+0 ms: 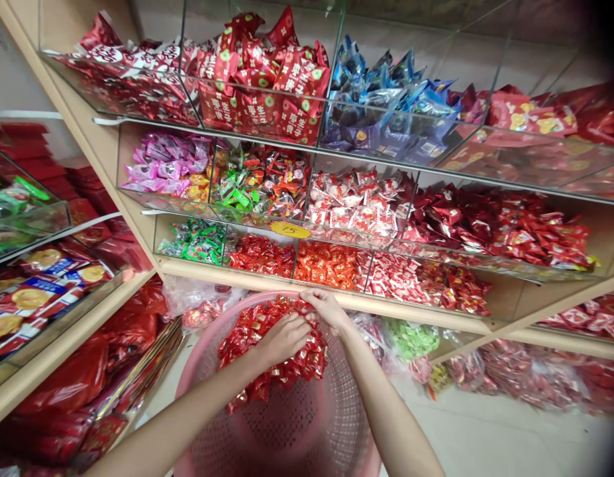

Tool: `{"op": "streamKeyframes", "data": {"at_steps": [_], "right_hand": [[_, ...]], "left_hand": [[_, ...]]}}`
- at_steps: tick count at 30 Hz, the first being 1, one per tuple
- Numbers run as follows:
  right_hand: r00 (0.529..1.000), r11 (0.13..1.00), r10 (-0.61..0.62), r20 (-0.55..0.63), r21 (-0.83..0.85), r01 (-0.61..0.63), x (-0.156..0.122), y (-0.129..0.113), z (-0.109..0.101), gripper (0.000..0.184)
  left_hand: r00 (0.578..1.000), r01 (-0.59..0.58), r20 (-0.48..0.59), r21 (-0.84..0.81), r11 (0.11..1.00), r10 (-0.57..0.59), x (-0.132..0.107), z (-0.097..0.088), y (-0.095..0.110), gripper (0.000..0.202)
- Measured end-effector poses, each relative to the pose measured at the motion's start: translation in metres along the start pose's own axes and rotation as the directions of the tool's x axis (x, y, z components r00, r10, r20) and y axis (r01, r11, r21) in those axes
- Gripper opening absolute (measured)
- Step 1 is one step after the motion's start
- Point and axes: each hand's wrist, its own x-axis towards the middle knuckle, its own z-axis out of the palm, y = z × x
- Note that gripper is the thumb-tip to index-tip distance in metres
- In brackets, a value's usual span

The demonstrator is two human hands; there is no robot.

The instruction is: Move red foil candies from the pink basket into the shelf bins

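Below me a pink plastic basket [355, 414] stands before the shelves, with a heap of small red-and-gold wrapped candies [242, 334] against its far side. My left hand [287, 339] lies on the heap, fingers bent and close together over the candies; what is under the fingertips is hidden. At the far edge of the basket, my right hand [325, 309] pinches the rim with thumb and fingers. The near part of the basket shows its bare, perforated bottom.
Above the basket, clear shelf bins hold wrapped sweets, among them red-orange candies [326, 264] and green ones [200, 240]. A yellow price tag [290, 230] marks one shelf edge. Bagged sweets [410, 339] lie on the floor under the shelf. Red packets [73, 371] fill the left side.
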Motion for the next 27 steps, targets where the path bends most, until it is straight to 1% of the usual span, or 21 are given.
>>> {"op": "streamKeyframes", "data": {"at_steps": [1, 2, 3, 4, 5, 6, 7, 8, 10, 12, 14, 16, 18, 21, 22, 24, 25, 27], "right_hand": [[1.000, 1.000, 0.003, 0.009, -0.004, -0.003, 0.001, 0.002, 0.000, 0.028], [1.000, 1.000, 0.003, 0.018, -0.010, -0.003, 0.001, 0.003, 0.001, 0.029], [1.000, 1.000, 0.003, 0.024, -0.019, -0.003, 0.002, 0.005, 0.001, 0.029], [1.000, 1.000, 0.002, 0.026, -0.030, -0.002, 0.002, 0.006, 0.002, 0.030], [1.000, 0.999, 0.003, 0.027, -0.041, -0.002, 0.003, 0.008, 0.004, 0.030], [1.000, 0.999, 0.007, 0.031, -0.051, -0.006, 0.002, 0.009, 0.005, 0.031], [0.999, 0.998, 0.014, 0.044, -0.058, -0.011, 0.002, 0.010, 0.007, 0.032], [0.997, 0.998, 0.022, 0.071, -0.063, -0.018, 0.001, 0.012, 0.009, 0.032], [0.988, 0.997, 0.039, 0.151, -0.068, -0.029, -0.001, 0.015, 0.014, 0.033], [0.976, 0.996, 0.050, 0.214, -0.077, -0.034, -0.002, 0.017, 0.017, 0.033], [0.972, 0.996, 0.054, 0.230, -0.085, -0.035, -0.003, 0.019, 0.019, 0.033], [0.975, 0.996, 0.053, 0.216, -0.084, -0.036, -0.001, 0.020, 0.018, 0.032], [0.983, 0.997, 0.048, 0.179, -0.072, -0.035, 0.000, 0.019, 0.015, 0.032], [0.993, 0.998, 0.041, 0.109, -0.042, -0.037, 0.002, 0.014, 0.011, 0.031], [0.995, 0.999, 0.040, 0.094, -0.032, -0.038, 0.002, 0.013, 0.010, 0.031], [0.996, 0.999, 0.043, 0.079, -0.016, -0.042, 0.002, 0.011, 0.009, 0.030], [0.996, 0.999, 0.044, 0.074, -0.006, -0.044, 0.002, 0.010, 0.009, 0.029], [0.997, 0.999, 0.045, 0.062, 0.023, -0.046, 0.003, 0.010, 0.009, 0.028]], "left_hand": [[0.998, 0.013, -0.055, -0.014, 1.000, -0.014, -0.005, -0.007, -0.001, 0.024], [0.992, 0.051, -0.115, -0.047, 0.998, -0.056, -0.010, -0.013, -0.003, 0.025], [0.973, 0.114, -0.189, -0.096, 0.989, -0.130, -0.015, -0.019, -0.005, 0.025], [0.943, 0.177, -0.253, -0.163, 0.971, -0.215, -0.018, -0.024, -0.008, 0.022], [0.902, 0.237, -0.304, -0.246, 0.940, -0.307, -0.021, -0.027, -0.010, 0.018], [0.865, 0.277, -0.322, -0.334, 0.901, -0.385, -0.022, -0.029, -0.013, 0.015], [0.839, 0.296, -0.318, -0.414, 0.861, -0.442, -0.024, -0.030, -0.015, 0.018], [0.828, 0.301, -0.296, -0.483, 0.822, -0.476, -0.024, -0.029, -0.017, 0.021], [0.843, 0.284, -0.234, -0.570, 0.771, -0.484, -0.025, -0.026, -0.018, 0.020], [0.864, 0.266, -0.198, -0.602, 0.753, -0.463, -0.027, -0.022, -0.018, 0.019], [0.865, 0.262, -0.192, -0.612, 0.746, -0.463, -0.028, -0.021, -0.020, 0.021], [0.844, 0.277, -0.204, -0.625, 0.730, -0.495, -0.028, -0.024, -0.026, 0.023], [0.787, 0.311, -0.247, -0.633, 0.709, -0.566, -0.028, -0.029, -0.039, 0.023], [0.660, 0.398, -0.322, -0.615, 0.680, -0.678, -0.026, -0.036, -0.066, 0.023], [0.636, 0.441, -0.339, -0.577, 0.687, -0.693, -0.026, -0.038, -0.075, 0.023], [0.633, 0.539, -0.338, -0.454, 0.709, -0.697, -0.025, -0.039, -0.086, 0.021], [0.625, 0.596, -0.322, -0.391, 0.701, -0.711, -0.024, -0.039, -0.088, 0.020], [0.611, 0.688, -0.286, -0.270, 0.673, -0.739, -0.022, -0.037, -0.086, 0.021]]}}
